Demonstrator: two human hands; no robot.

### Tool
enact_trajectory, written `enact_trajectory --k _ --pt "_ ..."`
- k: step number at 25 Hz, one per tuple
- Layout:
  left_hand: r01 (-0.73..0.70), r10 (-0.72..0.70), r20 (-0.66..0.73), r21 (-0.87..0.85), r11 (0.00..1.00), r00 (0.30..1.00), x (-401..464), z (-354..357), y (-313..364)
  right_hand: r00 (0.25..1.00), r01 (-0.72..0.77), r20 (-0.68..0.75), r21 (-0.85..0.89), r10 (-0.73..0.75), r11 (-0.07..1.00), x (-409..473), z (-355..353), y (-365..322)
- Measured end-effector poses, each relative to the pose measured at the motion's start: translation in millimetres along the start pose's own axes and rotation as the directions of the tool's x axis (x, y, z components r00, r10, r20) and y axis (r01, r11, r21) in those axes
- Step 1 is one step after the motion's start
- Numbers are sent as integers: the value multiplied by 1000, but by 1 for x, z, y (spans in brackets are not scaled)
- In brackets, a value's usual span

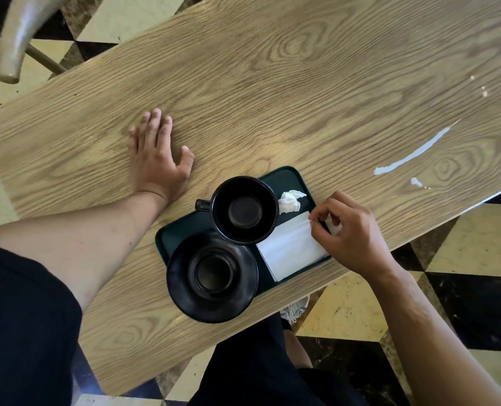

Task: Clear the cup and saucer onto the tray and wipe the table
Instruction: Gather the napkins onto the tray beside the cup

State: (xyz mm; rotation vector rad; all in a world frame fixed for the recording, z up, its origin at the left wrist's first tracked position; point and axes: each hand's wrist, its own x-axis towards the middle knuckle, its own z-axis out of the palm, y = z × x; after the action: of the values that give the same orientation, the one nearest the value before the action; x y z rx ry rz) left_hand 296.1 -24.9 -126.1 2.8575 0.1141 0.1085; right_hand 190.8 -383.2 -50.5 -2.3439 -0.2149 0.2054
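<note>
A dark green tray lies on the wooden table near its front edge. On the tray stand an empty black cup and, nearer to me, a black saucer that overhangs the tray's edge. A folded white napkin lies on the tray's right side, with a crumpled tissue beside the cup. My right hand pinches the napkin's far corner. My left hand rests flat on the table, left of the tray.
A white streak of spilled liquid and small drops lie on the table at the right. A chair back stands at the far left corner. The floor around is chequered tile.
</note>
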Motion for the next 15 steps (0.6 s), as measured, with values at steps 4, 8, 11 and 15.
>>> enact_trajectory --k 4,8,11,15 --pt "1 -2 15 16 1000 1000 -1 -1 -1 995 -98 -4 233 102 968 -4 -7 -5" --pt "5 -5 27 13 1000 1000 -1 -2 1 953 -284 101 629 286 724 -8 -17 -11" --pt "-4 4 18 43 999 1000 -5 -4 5 897 -298 50 803 440 515 -10 -25 -10" --pt "-34 30 40 100 994 999 -4 -7 11 763 -280 -53 871 644 403 -10 -37 2"
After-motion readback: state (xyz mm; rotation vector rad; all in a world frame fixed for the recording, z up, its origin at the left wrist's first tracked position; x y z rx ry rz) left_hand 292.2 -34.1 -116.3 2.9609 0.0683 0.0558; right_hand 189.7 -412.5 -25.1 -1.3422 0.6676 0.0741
